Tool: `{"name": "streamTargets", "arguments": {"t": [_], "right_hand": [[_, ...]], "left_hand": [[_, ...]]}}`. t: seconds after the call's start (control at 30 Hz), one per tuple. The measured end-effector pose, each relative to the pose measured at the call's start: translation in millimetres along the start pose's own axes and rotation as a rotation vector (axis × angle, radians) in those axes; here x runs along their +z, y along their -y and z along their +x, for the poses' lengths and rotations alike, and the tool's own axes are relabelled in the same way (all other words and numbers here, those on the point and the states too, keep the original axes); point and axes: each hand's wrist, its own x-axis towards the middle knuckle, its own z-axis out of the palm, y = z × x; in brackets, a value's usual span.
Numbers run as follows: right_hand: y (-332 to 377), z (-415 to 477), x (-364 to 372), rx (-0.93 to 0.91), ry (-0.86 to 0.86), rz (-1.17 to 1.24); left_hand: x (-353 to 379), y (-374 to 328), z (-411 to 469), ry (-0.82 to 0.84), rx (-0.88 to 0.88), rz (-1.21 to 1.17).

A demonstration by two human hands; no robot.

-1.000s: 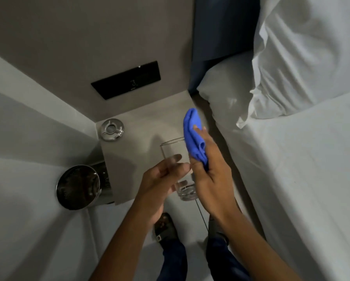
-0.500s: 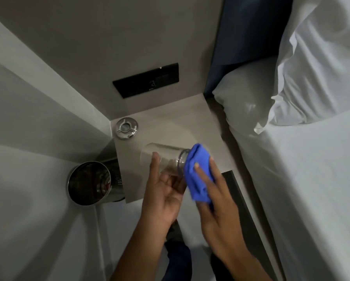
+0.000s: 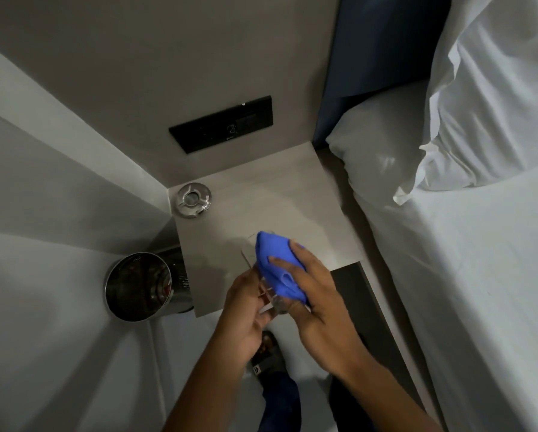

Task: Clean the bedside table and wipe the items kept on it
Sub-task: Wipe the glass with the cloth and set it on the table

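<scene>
Glass (image 3: 263, 291) in L hand (image 3: 246, 310), cloth (image 3: 275, 266) under R hand (image 3: 320, 304).

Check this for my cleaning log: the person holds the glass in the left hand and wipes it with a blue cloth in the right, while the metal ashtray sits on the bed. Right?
Not quite. The head view shows the metal ashtray on the bedside table, in its back left corner, not on the bed. The rest stands: left hand holds the glass, right hand wipes with the blue cloth.
</scene>
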Motion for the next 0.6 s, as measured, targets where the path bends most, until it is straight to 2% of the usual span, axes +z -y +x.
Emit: {"name": "streamTargets", "arguments": {"t": [0.13, 0.3, 0.4, 0.47, 0.6], "right_hand": [[-15, -4, 2, 0.23, -0.137, 0.218], [-24, 21, -25, 0.397, -0.368, 0.323], [-31, 36, -44, 0.394, -0.376, 0.327], [-37, 42, -57, 0.382, -0.389, 0.338], [-48, 39, -77, 0.374, -0.444, 0.366]], "left_hand": [[14, -2, 36, -0.123, -0.158, -0.051], [39, -38, 90, -0.124, -0.158, 0.105], [59, -71, 134, -0.116, 0.006, 0.338], [73, -93, 168, -0.141, 0.183, 0.619], [100, -128, 220, -0.26, 0.452, 1.024]]}}
